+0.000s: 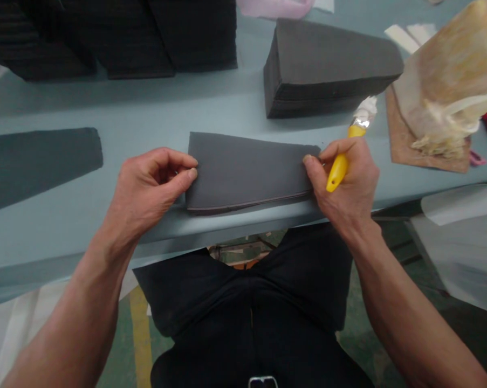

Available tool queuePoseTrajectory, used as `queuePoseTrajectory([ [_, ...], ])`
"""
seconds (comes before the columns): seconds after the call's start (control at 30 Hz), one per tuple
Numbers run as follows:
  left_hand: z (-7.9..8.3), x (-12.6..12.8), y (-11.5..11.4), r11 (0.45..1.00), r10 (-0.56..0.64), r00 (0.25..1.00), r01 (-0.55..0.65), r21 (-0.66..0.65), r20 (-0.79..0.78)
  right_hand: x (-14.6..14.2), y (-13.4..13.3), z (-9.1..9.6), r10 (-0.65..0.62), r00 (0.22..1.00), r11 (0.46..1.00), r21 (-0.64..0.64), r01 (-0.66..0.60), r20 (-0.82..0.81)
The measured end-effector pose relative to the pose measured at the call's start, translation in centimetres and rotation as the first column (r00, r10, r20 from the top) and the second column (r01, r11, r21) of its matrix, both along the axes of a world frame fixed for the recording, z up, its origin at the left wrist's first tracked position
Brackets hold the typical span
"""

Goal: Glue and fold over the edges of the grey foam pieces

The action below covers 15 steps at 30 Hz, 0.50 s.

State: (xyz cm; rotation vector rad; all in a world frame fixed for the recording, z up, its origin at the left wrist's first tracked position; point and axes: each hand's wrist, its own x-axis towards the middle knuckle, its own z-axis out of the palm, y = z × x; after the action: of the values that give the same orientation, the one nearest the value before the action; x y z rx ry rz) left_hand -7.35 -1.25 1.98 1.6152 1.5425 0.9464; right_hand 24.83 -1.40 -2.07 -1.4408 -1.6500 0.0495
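Note:
Between my hands lies a dark grey, tapered sheet piece (247,170), with layers showing along its front edge. My left hand (154,180) pinches its wide left end between thumb and forefinger. At the narrow right end, my right hand (344,175) grips the corner with thumb and fingertips. That same hand also holds a yellow-handled brush (355,131), its bristles coated white and pointing up and away. Behind the piece sits a thick stack of similar dark grey pieces (328,59). Another single tapered piece (41,161) lies flat at the left.
Tall black stacks (125,37) stand at the back left of the blue-grey table (146,110). At the right, a whitish, glue-stained container (449,70) is tilted above a brown board (405,134). A pink item (275,6) lies at the back. The table's front edge runs close to my legs.

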Motion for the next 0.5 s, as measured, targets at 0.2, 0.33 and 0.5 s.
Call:
queuePoseTrajectory([
  [0.2,-0.34,-0.15,-0.14,1.0,0.006,0.999,-0.004,-0.028,0.042,0.1,-0.04,0.29,0.015,1.0,1.0,-0.011,-0.015,0.005],
  [0.33,-0.58,-0.27,-0.17,0.999,0.004,1.0,-0.003,-0.038,0.029,0.31,0.06,-0.02,0.028,0.999,1.0,-0.004,-0.028,-0.034],
  [0.5,-0.37,-0.69,-0.03,0.998,-0.011,1.0,0.013,-0.065,0.021,0.27,0.1,-0.13,0.058,0.993,0.998,-0.01,-0.059,-0.104],
])
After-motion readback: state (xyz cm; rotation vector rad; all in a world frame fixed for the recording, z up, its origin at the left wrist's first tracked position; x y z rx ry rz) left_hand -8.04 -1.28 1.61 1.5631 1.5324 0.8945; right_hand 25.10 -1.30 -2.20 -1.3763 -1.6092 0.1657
